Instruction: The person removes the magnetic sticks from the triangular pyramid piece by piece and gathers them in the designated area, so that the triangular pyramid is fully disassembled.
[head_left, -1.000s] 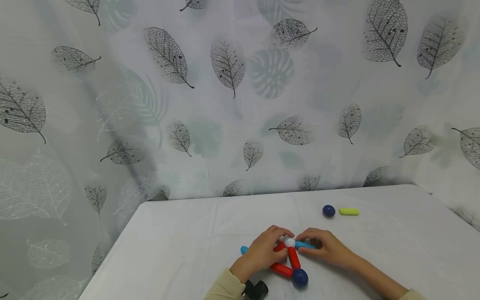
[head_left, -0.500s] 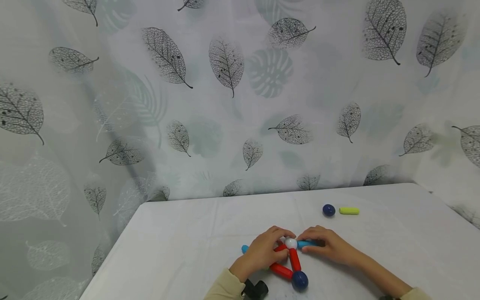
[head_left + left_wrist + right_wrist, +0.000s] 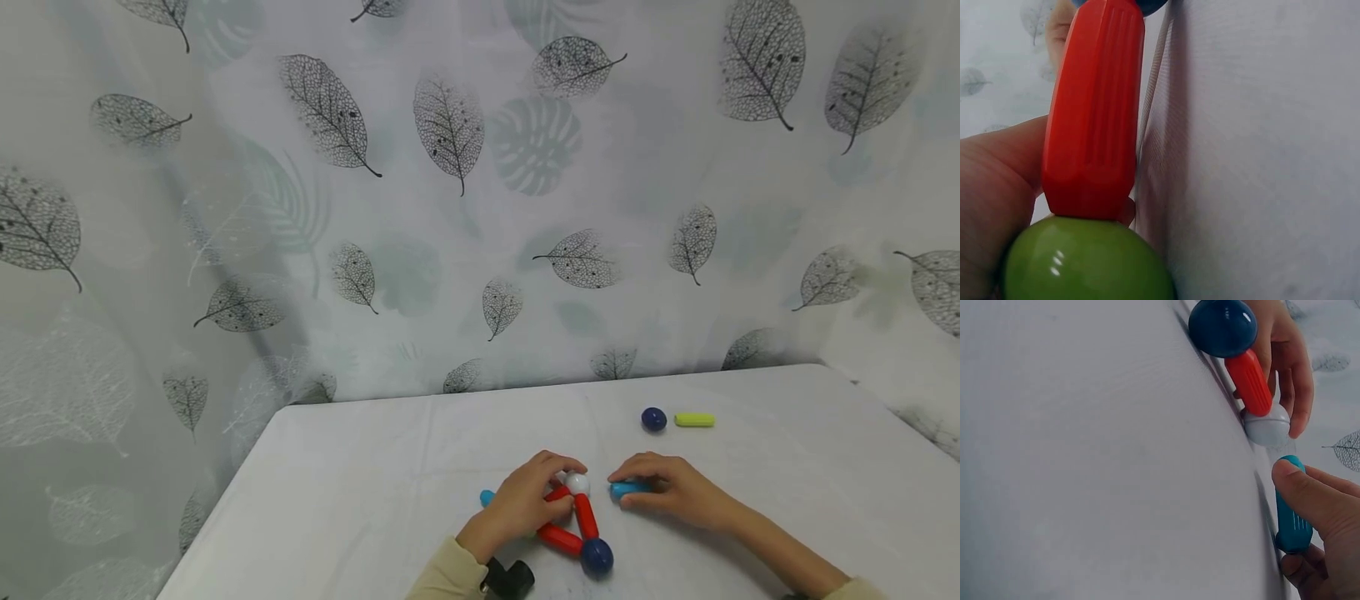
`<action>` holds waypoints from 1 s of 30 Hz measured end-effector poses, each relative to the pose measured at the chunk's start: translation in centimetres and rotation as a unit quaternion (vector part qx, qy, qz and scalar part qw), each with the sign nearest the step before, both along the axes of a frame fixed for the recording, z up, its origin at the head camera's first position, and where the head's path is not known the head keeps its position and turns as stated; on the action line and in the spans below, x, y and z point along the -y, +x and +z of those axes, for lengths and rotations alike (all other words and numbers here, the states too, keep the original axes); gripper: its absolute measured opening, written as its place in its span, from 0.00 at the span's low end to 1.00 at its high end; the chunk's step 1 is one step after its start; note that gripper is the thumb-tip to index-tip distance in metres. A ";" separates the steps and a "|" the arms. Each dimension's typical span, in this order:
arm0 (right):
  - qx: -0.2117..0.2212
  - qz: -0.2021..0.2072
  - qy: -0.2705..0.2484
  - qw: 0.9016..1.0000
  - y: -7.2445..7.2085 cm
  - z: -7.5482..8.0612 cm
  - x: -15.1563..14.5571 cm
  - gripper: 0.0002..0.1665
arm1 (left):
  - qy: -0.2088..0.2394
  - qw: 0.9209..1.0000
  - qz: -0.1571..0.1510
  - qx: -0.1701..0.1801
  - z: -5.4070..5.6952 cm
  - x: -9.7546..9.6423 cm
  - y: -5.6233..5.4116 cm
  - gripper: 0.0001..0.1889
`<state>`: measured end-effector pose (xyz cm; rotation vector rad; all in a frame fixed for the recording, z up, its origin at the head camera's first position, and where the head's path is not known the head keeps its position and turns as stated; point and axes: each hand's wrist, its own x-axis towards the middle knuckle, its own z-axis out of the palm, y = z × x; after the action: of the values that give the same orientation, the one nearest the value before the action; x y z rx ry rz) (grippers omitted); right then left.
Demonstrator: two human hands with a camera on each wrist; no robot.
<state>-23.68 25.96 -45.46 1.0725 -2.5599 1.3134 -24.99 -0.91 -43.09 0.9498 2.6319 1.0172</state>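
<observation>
Red rods (image 3: 558, 540) join a white ball (image 3: 577, 484), a dark blue ball (image 3: 597, 557) and a green ball (image 3: 1088, 262) into a triangle lying on the table. Over its left side, my left hand (image 3: 521, 500) grips the red rod beside the white ball between thumb and fingers. The end of another light blue rod (image 3: 486, 497) pokes out past that hand, the remainder hidden. My right hand (image 3: 675, 493) pinches a light blue rod (image 3: 1293, 512) between thumb and fingers. A small gap separates this rod's tip from the white ball.
Toward the back right of the white table (image 3: 360, 483) lie a loose dark blue ball (image 3: 654, 419) and a yellow-green rod (image 3: 694, 420). A leaf-patterned curtain (image 3: 420, 208) hangs behind the table. A black wrist device (image 3: 510, 579) sits at the left sleeve.
My right hand has drawn the light blue rod rightward, away from the white ball it was against. The left hand and the triangle stay nearly in place.
</observation>
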 end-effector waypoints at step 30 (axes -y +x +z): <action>-0.119 -0.221 0.059 0.966 -0.4 0.3 -7.7 0.16 | 0.006 1.000 -0.009 -0.004 -0.1 0.3 0.2 0.21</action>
<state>-24.12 33.65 -45.16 0.5745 -2.5148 0.8751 -24.83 -1.22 -43.16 0.9809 2.6215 1.0278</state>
